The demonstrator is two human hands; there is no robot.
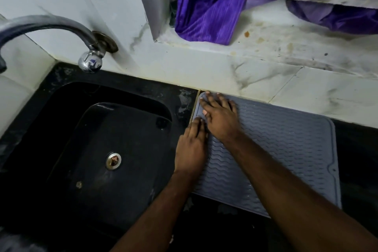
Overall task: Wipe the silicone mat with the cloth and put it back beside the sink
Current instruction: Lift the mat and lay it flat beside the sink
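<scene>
Both forearms are bare to the frame's edge; left grip [191, 145] and right grip [219, 117] wear nothing.

One mat [276, 149], one sink [61, 129], one tap [61, 24], two hands [219, 118].

head camera, steep downward view, close over sink [106, 149], counter edge

No text, label, brand, number or sign could be read anywhere in the head view.
</scene>
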